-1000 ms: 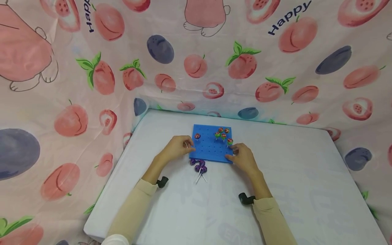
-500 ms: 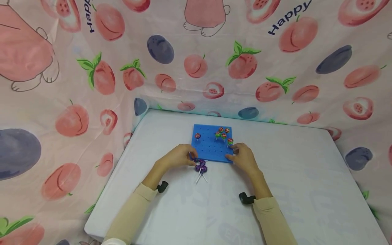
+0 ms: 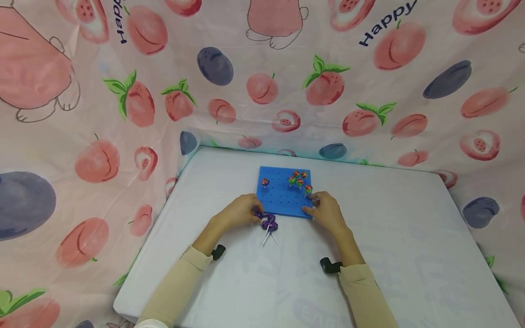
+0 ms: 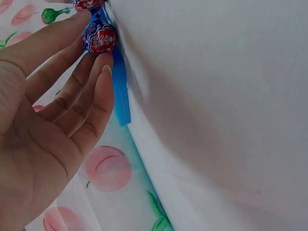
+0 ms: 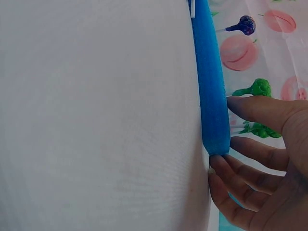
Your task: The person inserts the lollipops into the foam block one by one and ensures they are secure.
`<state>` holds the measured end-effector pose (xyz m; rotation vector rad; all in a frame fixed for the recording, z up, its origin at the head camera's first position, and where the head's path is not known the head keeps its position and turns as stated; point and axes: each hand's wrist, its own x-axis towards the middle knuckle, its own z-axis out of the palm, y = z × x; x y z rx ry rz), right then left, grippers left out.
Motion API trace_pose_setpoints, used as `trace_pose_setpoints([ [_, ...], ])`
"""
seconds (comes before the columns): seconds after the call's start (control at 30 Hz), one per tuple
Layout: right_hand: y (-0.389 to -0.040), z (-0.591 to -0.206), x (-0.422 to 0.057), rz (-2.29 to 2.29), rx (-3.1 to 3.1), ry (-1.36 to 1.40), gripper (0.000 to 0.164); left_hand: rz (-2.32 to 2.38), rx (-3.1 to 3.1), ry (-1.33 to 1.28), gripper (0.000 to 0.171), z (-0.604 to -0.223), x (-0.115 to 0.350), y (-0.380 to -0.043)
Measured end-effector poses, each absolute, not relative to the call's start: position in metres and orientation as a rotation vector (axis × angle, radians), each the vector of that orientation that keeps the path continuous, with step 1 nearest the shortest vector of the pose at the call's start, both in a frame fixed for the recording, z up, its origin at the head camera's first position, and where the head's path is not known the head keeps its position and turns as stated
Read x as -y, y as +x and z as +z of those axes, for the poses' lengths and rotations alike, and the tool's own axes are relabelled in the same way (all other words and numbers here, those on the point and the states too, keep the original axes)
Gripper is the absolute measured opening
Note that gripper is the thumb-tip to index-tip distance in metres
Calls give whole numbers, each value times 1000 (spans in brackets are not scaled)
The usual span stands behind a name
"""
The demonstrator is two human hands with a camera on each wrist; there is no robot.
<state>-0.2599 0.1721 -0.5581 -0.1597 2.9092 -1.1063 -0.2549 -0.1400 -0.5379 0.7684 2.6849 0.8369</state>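
Plenty of white tabletop [image 3: 410, 241] spreads outward from the right hand [image 3: 326, 212] and back between the sleeves [image 3: 176, 282]; past the blue board [image 3: 279, 196] a strip of it runs to the far edge, where fruit-print cloth [image 3: 283, 95] rises. The left hand [image 3: 239, 211], fingers nearly closed, pinches a purple lollipop [image 4: 100, 38] at the board's near left corner. Other purple lollipops [image 3: 269, 224] lie just beside that grip, toward the right hand. One lollipop [image 3: 265, 181] stands in the board ahead of the left grip. The right hand, loosely bent, holds the board's near right corner, with five lollipops [image 3: 300, 182] standing ahead of its fingers, the nearest just beside them
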Motion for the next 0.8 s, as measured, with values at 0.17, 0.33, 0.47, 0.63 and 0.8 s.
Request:
trace_pose_setpoints([
  [0.17,-261,-558,-172,-1105,-2914,-165,49,811,-2718,766,21,-539,138,-254],
  [0.33,-261,-558,-173,-1092,-2915,-165,50,759,-2742,773,19,-541,136,-253],
  [0.47,-260,-557,-172,-1092,-2914,-167,50,720,-2759,775,22,-543,135,-250],
  [0.63,-260,-557,-172,-1089,-2915,-154,50,707,-2773,778,25,-546,134,-247],
  [0.8,-260,-558,-172,-1087,-2912,-159,50,723,-2767,783,25,-546,134,-246],
])
